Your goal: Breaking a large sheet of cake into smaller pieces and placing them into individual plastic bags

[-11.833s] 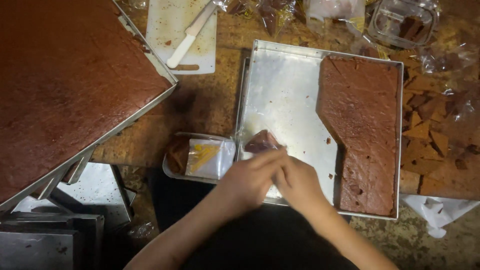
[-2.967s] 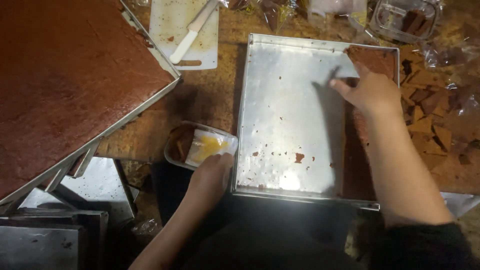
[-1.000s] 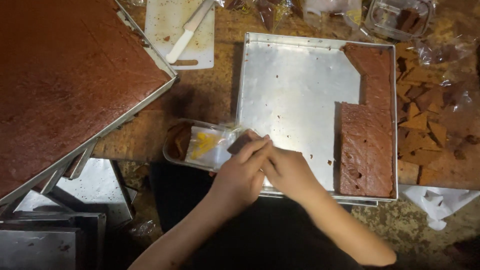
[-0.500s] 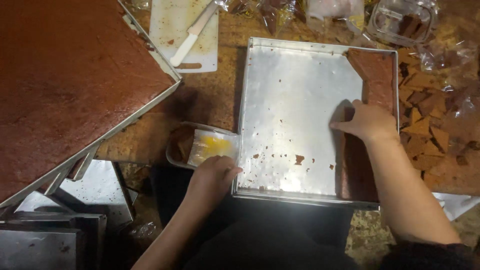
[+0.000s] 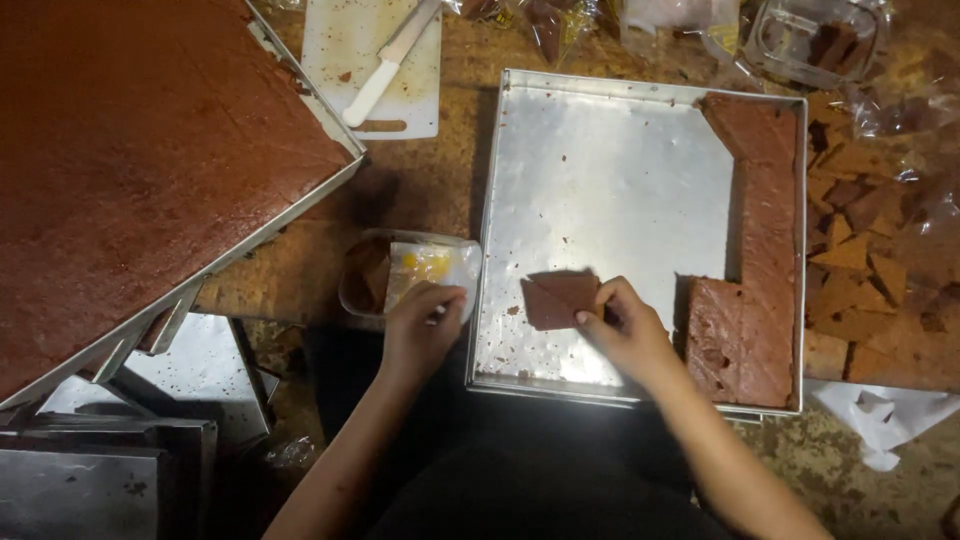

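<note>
Brown and crumbly-looking, the cake piece (image 5: 558, 299) is being pinched by the right hand (image 5: 628, 330), likeliest safest supported underneath, while the left hand (image 5: 420, 325) is gripping a plastic container (image 5: 405, 272).

Cake piece (image 5: 558, 300) lies in tray (image 5: 600, 150), left of slab (image 5: 750, 300); plastic container (image 5: 400, 275) left of tray; cutting board (image 5: 375, 60) behind.

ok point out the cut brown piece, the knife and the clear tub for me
cut brown piece (image 5: 556, 299), head view, middle of its top face
knife (image 5: 375, 87), head view, on the white handle
clear tub (image 5: 352, 290), head view, on its left rim
</note>
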